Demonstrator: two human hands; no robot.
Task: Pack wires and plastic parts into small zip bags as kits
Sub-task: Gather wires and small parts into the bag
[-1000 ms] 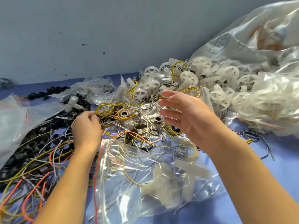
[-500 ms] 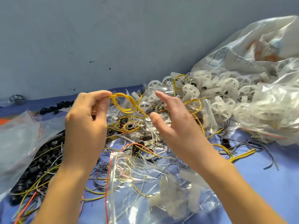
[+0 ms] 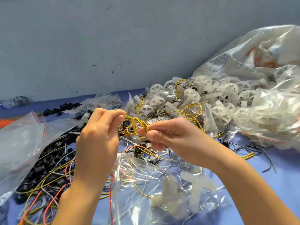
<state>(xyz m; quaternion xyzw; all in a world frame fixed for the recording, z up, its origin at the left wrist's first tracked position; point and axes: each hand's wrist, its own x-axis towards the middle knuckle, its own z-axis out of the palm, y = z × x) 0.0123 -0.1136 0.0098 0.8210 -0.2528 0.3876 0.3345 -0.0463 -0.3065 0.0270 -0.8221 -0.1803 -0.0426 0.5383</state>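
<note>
The right hand (image 3: 175,140) now joins the left hand (image 3: 99,137) on the yellow wire (image 3: 138,125) at frame centre, both grips pinching its coil, apparently bundling it; next it likely goes into the zip bag (image 3: 162,184) below.

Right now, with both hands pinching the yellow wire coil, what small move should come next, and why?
Probably lower the yellow wire coil toward the zip bag lying just below. The left hand and right hand pinch the coil, looped small, above the pile; the bag holds white plastic parts. Whether its mouth is open I cannot tell.
</note>
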